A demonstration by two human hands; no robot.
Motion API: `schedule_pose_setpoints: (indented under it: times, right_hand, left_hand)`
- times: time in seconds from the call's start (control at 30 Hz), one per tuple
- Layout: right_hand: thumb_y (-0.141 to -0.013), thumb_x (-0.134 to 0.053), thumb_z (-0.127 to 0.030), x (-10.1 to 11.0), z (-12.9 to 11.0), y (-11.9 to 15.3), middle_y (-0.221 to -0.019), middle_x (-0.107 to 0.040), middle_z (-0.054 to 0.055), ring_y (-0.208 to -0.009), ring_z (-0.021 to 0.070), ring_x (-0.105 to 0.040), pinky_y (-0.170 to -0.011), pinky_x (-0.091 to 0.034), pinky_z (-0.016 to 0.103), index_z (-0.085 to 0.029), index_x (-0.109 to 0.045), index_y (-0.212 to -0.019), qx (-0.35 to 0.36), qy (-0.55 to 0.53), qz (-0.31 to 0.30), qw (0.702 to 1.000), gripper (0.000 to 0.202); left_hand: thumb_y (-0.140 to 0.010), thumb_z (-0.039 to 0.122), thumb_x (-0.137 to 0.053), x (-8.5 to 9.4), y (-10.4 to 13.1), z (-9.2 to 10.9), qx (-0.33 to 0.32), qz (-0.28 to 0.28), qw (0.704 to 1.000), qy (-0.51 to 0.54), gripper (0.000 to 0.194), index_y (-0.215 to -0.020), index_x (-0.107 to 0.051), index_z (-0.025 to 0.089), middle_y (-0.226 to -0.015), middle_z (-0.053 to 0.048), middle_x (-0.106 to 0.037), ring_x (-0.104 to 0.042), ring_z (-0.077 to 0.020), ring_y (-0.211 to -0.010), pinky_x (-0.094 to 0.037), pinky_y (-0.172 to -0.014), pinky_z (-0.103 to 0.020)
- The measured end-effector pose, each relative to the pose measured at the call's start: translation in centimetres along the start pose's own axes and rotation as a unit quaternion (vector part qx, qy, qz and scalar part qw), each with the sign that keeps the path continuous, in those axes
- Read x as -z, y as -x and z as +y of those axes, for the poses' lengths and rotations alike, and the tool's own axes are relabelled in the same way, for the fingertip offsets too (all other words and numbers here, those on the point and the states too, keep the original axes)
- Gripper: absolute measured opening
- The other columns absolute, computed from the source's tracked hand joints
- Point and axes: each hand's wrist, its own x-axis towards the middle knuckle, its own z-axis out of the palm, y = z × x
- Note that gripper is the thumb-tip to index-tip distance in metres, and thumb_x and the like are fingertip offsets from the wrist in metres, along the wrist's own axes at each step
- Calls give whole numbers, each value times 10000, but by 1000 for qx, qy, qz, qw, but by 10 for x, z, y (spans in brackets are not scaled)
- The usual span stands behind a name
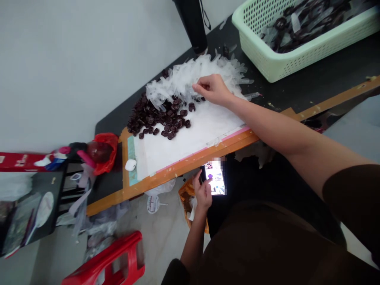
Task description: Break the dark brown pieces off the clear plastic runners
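left hand (203, 195) clamped on phone (219, 183), below white sheet (200, 128)'s near edge | right hand (215, 89) curled at clear plastic pieces (179, 79), sheet's far side, grip: can't tell | dark pieces (148, 114): sheet's left part

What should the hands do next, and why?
I'd say the left hand should probably leave the phone and come up to the white sheet. Right now only the right hand is at the clear pieces, the dark pieces lie beside them, and the sheet has bare room in front.
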Motion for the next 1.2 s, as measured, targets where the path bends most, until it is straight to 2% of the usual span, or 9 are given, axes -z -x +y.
schedule_pose_setpoints:
  times: [0.1, 0.2, 0.33, 0.47, 0.57, 0.67, 0.83, 1.07, 1.2]
  right_hand:
    - [-853, -386, -722, 0, -1, 0, -603, -528, 38, -651, 198, -529, -592, -399, 345, -243, -461, -622, 11, -2, 5, 1000, 537]
    - [-854, -399, -711, 1, -2, 0, -589, -517, 38, -647, 198, -526, -583, -386, 346, -243, -456, -613, 12, -2, 6, 1000, 530]
    - [-847, -419, -708, 2, -3, 0, -563, -494, 39, -640, 204, -513, -570, -368, 348, -244, -445, -604, 11, -9, 8, 1000, 524]
    - [-834, -420, -724, 2, -4, 0, -552, -478, 38, -641, 205, -504, -558, -350, 342, -243, -437, -604, 5, -14, 6, 1000, 533]
    - [-827, -418, -731, 3, -4, 0, -546, -472, 36, -637, 202, -499, -547, -336, 337, -243, -431, -606, 0, -14, 3, 1000, 536]
    - [-824, -420, -729, 3, -5, 0, -522, -454, 32, -627, 203, -495, -530, -320, 334, -245, -422, -609, -10, -13, -2, 1000, 530]
    - [-821, -437, -720, 4, -6, 0, -494, -422, 21, -603, 199, -483, -520, -302, 334, -248, -416, -607, -8, -20, -1, 1000, 519]
    - [-828, -444, -704, 4, -5, 0, -491, -408, 13, -599, 196, -471, -525, -292, 336, -252, -413, -603, -9, -28, -5, 1000, 506]
    - [-817, -435, -725, 4, -5, 0, -498, -415, 20, -620, 208, -476, -532, -292, 340, -257, -425, -608, -17, -33, -9, 999, 513]
  left_hand:
    - [-954, 335, -370, 0, 10, -1, -20, 21, 1000, 7, 386, -954, -732, 200, -1382, -114, -461, -466, -271, -1257, -316, -1092, -527]
    - [-948, 313, -386, 0, 15, -2, -14, 14, 1000, 14, 364, -951, -733, 203, -1372, -111, -461, -470, -268, -1250, -335, -1082, -519]
    - [-960, 335, -358, -2, 11, 0, 32, -1, 999, 23, 385, -1074, -703, 209, -1390, -118, -418, -419, -270, -1301, -348, -1084, -489]
    - [-972, 379, -308, -4, 1, 4, 69, -21, 997, 27, 440, -1248, -609, 215, -1433, -129, -340, -329, -268, -1372, -324, -1112, -464]
    - [-977, 385, -287, -5, -4, 5, 73, -15, 997, 22, 460, -1337, -527, 229, -1444, -130, -318, -324, -257, -1372, -287, -1134, -470]
    - [-978, 387, -279, -6, -5, 4, 65, -10, 998, 20, 466, -1353, -509, 233, -1438, -130, -328, -334, -257, -1363, -280, -1135, -479]
    - [-978, 363, -291, -7, 2, -1, 55, -6, 998, 27, 440, -1242, -614, 222, -1429, -123, -361, -347, -257, -1359, -287, -1128, -480]
    - [-959, 332, -349, -3, 18, -1, -1, 52, 997, 65, 417, -920, -736, 181, -1303, -120, -496, -494, -252, -1228, -418, -1027, -448]
    - [-953, 311, -367, -2, 20, 0, -4, 47, 997, 64, 399, -901, -744, 189, -1312, -110, -490, -498, -244, -1220, -426, -1023, -430]
